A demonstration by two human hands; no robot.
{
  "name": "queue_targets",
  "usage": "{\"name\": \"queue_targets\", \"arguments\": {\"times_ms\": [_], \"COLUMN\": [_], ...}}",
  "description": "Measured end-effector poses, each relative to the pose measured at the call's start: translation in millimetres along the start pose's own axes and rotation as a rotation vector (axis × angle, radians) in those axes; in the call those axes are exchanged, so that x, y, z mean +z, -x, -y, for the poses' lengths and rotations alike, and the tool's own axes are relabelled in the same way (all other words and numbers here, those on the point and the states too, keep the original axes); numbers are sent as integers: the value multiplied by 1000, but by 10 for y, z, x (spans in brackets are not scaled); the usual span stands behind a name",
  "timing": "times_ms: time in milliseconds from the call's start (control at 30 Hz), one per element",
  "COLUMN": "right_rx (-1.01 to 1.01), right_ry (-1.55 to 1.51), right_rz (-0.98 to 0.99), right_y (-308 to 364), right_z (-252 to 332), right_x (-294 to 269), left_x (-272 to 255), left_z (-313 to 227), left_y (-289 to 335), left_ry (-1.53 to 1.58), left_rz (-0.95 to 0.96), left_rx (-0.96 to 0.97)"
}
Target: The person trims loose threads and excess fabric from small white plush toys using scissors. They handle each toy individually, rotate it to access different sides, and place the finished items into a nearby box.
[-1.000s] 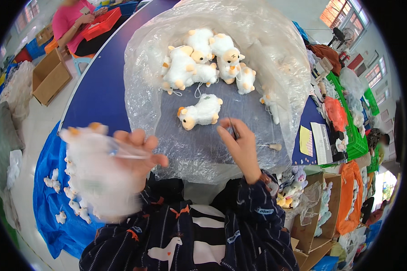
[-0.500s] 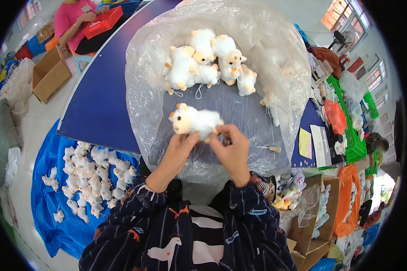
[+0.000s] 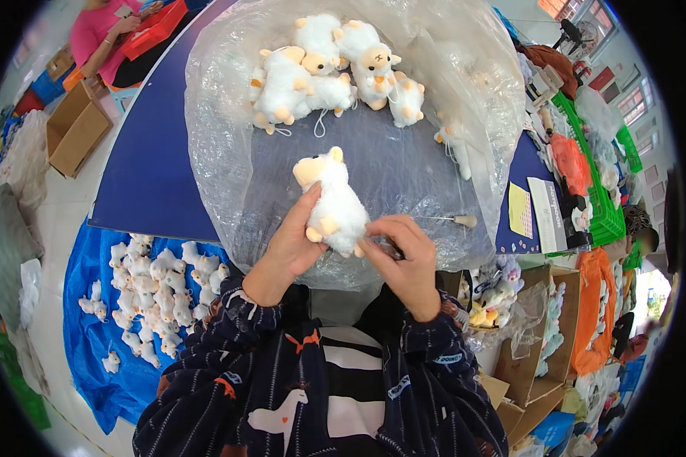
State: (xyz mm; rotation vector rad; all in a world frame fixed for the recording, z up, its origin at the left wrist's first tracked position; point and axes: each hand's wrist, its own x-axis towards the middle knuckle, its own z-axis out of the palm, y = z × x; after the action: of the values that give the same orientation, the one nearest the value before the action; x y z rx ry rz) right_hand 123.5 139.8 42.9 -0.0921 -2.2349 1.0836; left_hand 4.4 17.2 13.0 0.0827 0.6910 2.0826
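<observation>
A small white plush sheep (image 3: 338, 213) with cream muzzle and feet is tilted upright over the plastic-covered table, head pointing away from me. My left hand (image 3: 288, 242) is closed around its side, thumb along its body. My right hand (image 3: 405, 263) pinches the lower right end of the sheep, by a foot. Something small and dark shows inside my right hand; I cannot make out what. To the right lies a thin metal spike with a pale handle (image 3: 465, 221). Several similar plush sheep (image 3: 286, 85) with white string loops lie in a group farther back.
Clear plastic sheeting (image 3: 213, 152) covers part of the blue table (image 3: 141, 167). On the lower left, many plush sheep (image 3: 149, 293) are heaped on a blue tarp (image 3: 91, 365). Cardboard boxes (image 3: 537, 365) and a green crate (image 3: 606, 217) stand right. A person in pink (image 3: 91, 34) sits far left.
The plush sheep has been turned from lying sideways, head left, to upright with its head away from me. My left hand has shifted its hold along the body; my right hand moved slightly right.
</observation>
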Motion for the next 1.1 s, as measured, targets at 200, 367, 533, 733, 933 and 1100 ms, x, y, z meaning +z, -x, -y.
{"name": "queue_targets", "arguments": {"times_ms": [200, 367, 533, 733, 933, 1100], "right_rx": [623, 655, 448, 56, 17, -11], "right_ry": [-771, -1282, -730, -10, 35, 49], "right_rz": [130, 118, 156, 85, 95, 103], "right_y": [40, 137, 140, 178, 218, 199], "right_z": [37, -59, -3, -69, -63, -59], "right_x": [-25, -47, -121, -179, -40, -18], "left_x": [1, 76, -18, -57, -58, -50], "left_z": [3, 38, 77, -14, 9, 17], "left_y": [-5, -3, -64, -79, -82, -64], "left_ry": [34, 24, 90, 207, 175, 134], "left_rz": [14, 3, 27, 77, 30, 14], "left_rx": [-36, -75, -80, -65, -72, -61]}}
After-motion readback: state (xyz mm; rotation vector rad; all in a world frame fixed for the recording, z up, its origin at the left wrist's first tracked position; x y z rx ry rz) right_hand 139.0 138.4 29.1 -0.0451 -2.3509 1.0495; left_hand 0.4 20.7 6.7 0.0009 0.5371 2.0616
